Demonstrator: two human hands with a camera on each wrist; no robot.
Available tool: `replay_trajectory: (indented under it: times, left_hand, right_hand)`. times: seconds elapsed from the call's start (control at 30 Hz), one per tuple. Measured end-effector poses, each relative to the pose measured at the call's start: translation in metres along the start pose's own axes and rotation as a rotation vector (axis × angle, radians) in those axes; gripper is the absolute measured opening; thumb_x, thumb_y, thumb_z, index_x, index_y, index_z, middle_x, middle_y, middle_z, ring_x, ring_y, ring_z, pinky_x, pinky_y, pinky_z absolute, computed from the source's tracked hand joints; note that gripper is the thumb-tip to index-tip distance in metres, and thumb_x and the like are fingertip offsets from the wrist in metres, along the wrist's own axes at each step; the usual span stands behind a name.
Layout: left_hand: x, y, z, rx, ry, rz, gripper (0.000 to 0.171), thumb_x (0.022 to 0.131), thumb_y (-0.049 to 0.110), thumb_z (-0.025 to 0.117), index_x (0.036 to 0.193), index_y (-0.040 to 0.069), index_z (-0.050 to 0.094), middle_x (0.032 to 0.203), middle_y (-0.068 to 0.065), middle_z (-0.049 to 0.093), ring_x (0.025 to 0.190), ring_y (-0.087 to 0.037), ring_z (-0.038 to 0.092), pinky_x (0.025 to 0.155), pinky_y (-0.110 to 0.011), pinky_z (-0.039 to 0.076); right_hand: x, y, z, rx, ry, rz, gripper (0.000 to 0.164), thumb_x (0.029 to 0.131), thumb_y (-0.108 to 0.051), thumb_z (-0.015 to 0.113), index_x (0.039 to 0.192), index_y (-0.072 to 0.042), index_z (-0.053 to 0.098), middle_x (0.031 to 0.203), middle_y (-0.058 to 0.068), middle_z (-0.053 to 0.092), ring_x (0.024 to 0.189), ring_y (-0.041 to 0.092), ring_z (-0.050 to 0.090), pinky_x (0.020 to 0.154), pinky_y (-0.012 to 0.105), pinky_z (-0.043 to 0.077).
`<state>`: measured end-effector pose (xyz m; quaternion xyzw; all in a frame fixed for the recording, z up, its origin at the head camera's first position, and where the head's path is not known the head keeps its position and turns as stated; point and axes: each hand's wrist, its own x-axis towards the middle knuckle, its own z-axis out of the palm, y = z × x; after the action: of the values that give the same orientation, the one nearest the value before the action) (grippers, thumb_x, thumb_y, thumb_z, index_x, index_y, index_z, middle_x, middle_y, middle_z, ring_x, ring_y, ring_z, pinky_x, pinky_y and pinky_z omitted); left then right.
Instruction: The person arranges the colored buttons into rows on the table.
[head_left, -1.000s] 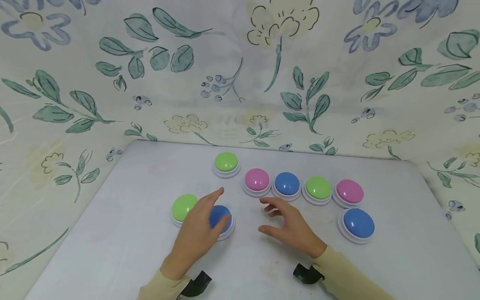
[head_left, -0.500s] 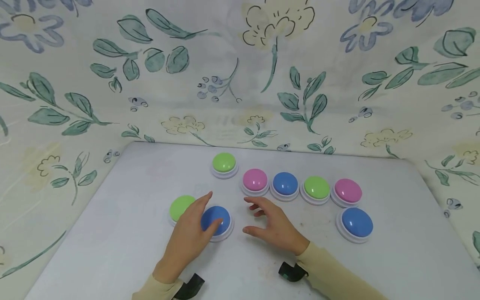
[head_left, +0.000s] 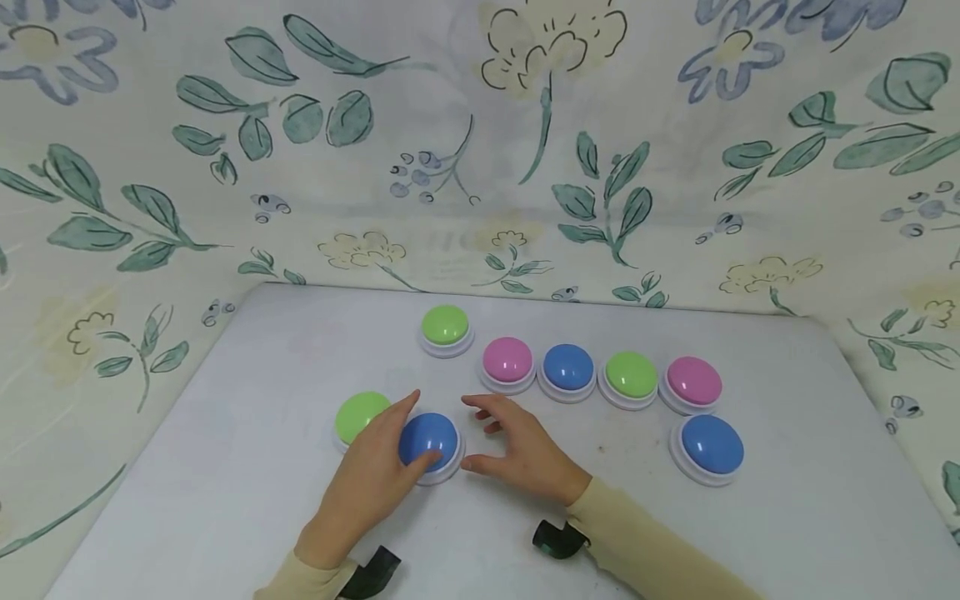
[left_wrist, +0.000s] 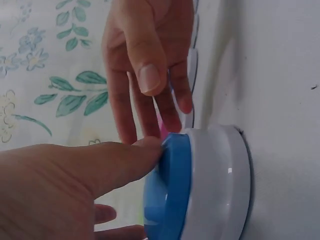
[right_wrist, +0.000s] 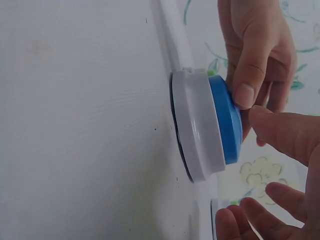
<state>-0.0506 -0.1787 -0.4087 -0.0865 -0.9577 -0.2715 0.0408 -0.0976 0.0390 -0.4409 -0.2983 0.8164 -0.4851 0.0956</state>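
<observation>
A blue dome push button [head_left: 429, 435] with a round white base sits on the white table between my hands. My left hand [head_left: 367, 475] is over its left side, fingers extended and the thumb tip by the blue dome [left_wrist: 176, 185]. Just right of that button is my right hand [head_left: 525, 454], thumb and fingers spread apart with nothing between them. In the right wrist view the right thumb [right_wrist: 285, 132] points toward the dome. A green button [head_left: 360, 414] stands left of the blue one, partly hidden behind my left hand.
Behind the hands stand a lone green button [head_left: 445, 325] and a row with a pink button [head_left: 507, 360], a blue button [head_left: 567, 367], a green button [head_left: 631, 375] and a pink button [head_left: 693, 382]. Another blue button [head_left: 711, 446] is at the right. Floral cloth [head_left: 450, 208] rises behind the table.
My right hand has moved left, coming close to the blue button by my left hand. The left hand has shifted slightly left and down. The buttons keep their arrangement.
</observation>
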Motion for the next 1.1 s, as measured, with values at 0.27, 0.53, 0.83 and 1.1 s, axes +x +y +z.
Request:
replay_trajectory:
  times: [0.27,0.53,0.83,1.1]
  left_hand:
    - [0.001,0.004,-0.002,-0.017,-0.147,-0.077,0.083,0.080,0.021,0.086,0.147,-0.003,0.044,0.142,-0.022,0.054,0.129,-0.040,0.053,0.104,-0.056,0.046]
    - [-0.001,0.000,-0.002,-0.014,-0.121,-0.013,0.084,0.073,0.009,0.089,0.144,-0.008,0.045,0.137,-0.026,0.056,0.124,-0.041,0.056,0.104,-0.055,0.046]
    - [-0.004,-0.002,-0.004,0.018,-0.126,0.041,0.083,0.072,0.006,0.089,0.140,-0.014,0.045,0.136,-0.030,0.056,0.125,-0.043,0.055,0.105,-0.054,0.045]
    - [-0.004,-0.004,-0.003,0.029,-0.124,0.047,0.082,0.071,0.005,0.090,0.138,-0.016,0.047,0.134,-0.031,0.057,0.123,-0.044,0.056,0.104,-0.055,0.046]
  right_hand:
    - [0.004,-0.004,0.005,-0.010,-0.037,0.043,0.072,0.084,-0.018,0.082,0.148,-0.010,0.048,0.139,0.008,0.057,0.109,0.022,0.060,0.097,0.033,0.052]
    - [0.008,-0.003,0.011,-0.015,-0.072,0.023,0.069,0.084,-0.016,0.083,0.145,-0.010,0.051,0.139,0.004,0.057,0.109,0.017,0.058,0.098,0.029,0.051]
    - [0.013,-0.004,0.019,-0.092,-0.097,-0.009,0.068,0.085,-0.015,0.082,0.144,-0.006,0.050,0.140,0.006,0.056,0.119,0.016,0.055,0.102,0.025,0.048]
    - [0.015,-0.003,0.023,-0.122,-0.076,0.026,0.066,0.084,-0.016,0.083,0.142,-0.007,0.053,0.139,0.005,0.058,0.117,0.014,0.054,0.099,0.024,0.049]
